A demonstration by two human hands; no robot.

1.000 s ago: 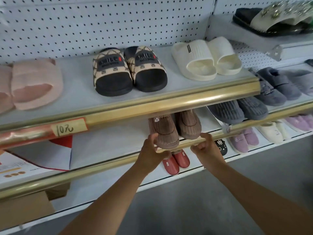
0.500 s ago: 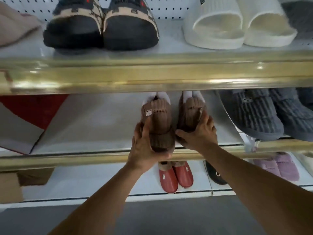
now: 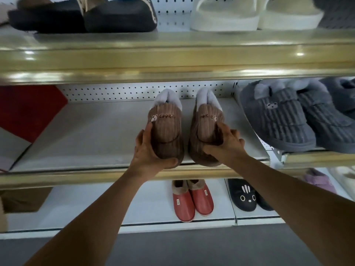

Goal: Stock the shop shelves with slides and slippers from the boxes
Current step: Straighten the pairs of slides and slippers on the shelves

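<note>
Brown slippers [image 3: 166, 135]: hands grip one each, left [image 3: 148, 150], right [image 3: 224, 144].

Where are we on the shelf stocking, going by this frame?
Done: black slides and white slides sit on the top shelf, grey slippers to the right, red slippers below. In hand: left hand and right hand each grip a brown slipper on the middle shelf. Left: bare shelf space; no boxes visible.
</note>
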